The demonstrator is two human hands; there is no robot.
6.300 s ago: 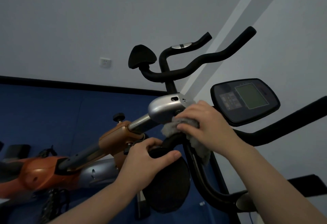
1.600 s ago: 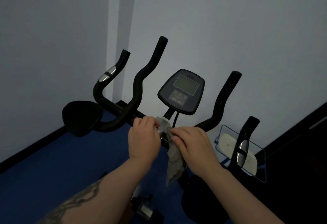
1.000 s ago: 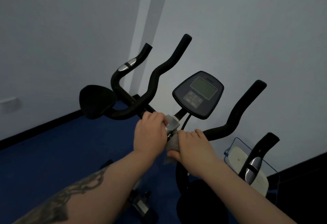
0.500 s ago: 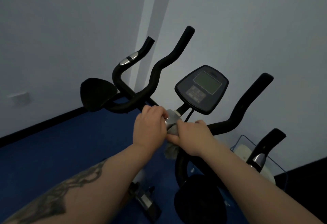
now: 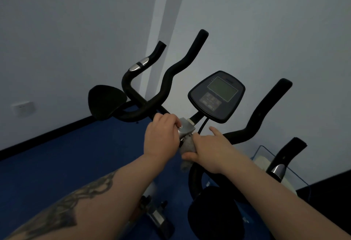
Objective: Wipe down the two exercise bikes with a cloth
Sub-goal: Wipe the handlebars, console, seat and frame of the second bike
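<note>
Head-camera view showed the left hand [image 5: 161,135] curled round the black handlebar [image 5: 167,82] of the exercise bike [image 5: 191,128], just beside the silver clamp at its centre. The right hand [image 5: 210,147] pinned a grey cloth [image 5: 187,148] against the bar under the clamp — thumb tucked beneath it, forefinger stretched out toward the right-hand grip. Behind both hands stood the dark console [image 5: 216,96] on its stalk — blue floor [image 5: 57,160] below, pale wall [image 5: 76,31] beyond.
</note>
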